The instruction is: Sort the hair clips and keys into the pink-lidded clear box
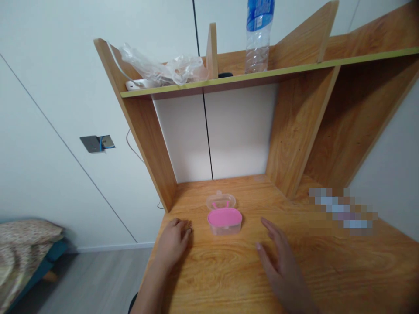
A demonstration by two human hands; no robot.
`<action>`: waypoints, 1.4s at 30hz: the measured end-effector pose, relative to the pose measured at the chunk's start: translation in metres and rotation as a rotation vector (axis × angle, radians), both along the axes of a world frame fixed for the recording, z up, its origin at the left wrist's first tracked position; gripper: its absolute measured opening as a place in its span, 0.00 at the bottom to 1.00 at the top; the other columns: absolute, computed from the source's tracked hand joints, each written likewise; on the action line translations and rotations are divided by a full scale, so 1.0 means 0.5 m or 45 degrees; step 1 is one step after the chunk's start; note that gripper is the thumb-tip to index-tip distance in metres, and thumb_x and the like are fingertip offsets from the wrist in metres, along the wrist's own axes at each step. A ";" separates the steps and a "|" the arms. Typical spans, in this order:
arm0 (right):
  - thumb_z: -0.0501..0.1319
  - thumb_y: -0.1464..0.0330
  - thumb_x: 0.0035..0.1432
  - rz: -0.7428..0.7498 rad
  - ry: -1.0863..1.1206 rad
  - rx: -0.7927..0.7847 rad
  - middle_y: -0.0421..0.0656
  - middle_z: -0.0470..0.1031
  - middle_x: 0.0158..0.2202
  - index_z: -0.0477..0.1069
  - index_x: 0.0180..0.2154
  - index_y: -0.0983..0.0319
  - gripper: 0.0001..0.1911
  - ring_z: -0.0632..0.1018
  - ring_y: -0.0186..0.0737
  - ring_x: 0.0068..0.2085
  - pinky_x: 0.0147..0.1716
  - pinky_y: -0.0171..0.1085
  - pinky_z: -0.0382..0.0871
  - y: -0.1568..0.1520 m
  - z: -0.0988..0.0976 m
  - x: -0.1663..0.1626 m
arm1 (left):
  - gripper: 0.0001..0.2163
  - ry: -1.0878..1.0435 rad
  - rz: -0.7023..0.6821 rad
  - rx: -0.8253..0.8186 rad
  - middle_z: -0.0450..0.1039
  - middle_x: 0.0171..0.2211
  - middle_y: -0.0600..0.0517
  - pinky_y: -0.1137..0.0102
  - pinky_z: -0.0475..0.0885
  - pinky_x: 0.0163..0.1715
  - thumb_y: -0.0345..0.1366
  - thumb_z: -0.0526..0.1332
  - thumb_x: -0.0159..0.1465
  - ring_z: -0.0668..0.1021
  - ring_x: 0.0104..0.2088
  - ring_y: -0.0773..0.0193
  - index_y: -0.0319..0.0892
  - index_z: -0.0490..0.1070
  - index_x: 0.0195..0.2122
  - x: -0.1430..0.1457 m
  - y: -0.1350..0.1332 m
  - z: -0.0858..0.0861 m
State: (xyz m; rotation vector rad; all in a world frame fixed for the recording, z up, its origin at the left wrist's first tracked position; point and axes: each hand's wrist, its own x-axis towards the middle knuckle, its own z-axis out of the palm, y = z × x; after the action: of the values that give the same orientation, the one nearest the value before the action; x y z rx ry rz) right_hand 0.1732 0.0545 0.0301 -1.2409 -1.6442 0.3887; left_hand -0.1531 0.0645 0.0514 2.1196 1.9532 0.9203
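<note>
A small clear plastic box (225, 227) with a pink inner cover (225, 216) sits on the wooden desk. Its clear hinged lid (220, 201), which has a pink handle, stands raised at the back. To the left of the box, apart from it, my left hand (174, 239) rests near the desk's left edge. Its fingers are curled together, and a small glint shows at the fingertips; what they hold, if anything, is too small to name. My right hand (281, 261) hovers to the right of the box, thumb and fingers apart, holding nothing.
A wooden shelf (242, 79) spans the back of the desk. On it are a crumpled plastic bag (183, 69), a white device (140, 84) and a plastic bottle (258, 48). A blurred-out item (343, 211) lies at the right. Bedding (29, 240) shows at lower left.
</note>
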 end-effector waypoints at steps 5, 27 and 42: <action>0.55 0.59 0.65 -0.045 -0.116 -0.192 0.50 0.62 0.66 0.56 0.64 0.56 0.27 0.65 0.56 0.66 0.64 0.62 0.60 -0.053 -0.075 0.035 | 0.12 -0.007 0.003 -0.060 0.76 0.40 0.43 0.60 0.71 0.47 0.36 0.61 0.65 0.78 0.43 0.52 0.40 0.78 0.46 0.002 0.005 -0.026; 0.53 0.60 0.66 0.026 -0.271 -0.191 0.53 0.64 0.64 0.56 0.62 0.57 0.25 0.68 0.57 0.64 0.62 0.63 0.63 -0.044 -0.091 0.040 | 0.08 -0.035 -0.212 -0.023 0.78 0.35 0.47 0.62 0.73 0.42 0.32 0.58 0.65 0.78 0.38 0.55 0.44 0.77 0.38 0.057 -0.021 -0.022; 0.53 0.61 0.67 0.075 -0.298 -0.210 0.52 0.62 0.64 0.55 0.63 0.55 0.25 0.67 0.57 0.64 0.63 0.64 0.62 -0.044 -0.100 0.046 | 0.06 -0.077 -0.106 0.044 0.78 0.34 0.49 0.62 0.71 0.42 0.34 0.58 0.66 0.78 0.39 0.55 0.44 0.74 0.34 0.049 -0.023 -0.014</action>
State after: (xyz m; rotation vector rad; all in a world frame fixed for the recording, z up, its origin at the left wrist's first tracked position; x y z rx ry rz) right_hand 0.1963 0.0323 -0.0200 -1.4051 -1.8814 0.4359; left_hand -0.1286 0.0531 0.0443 2.1467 1.8192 0.9978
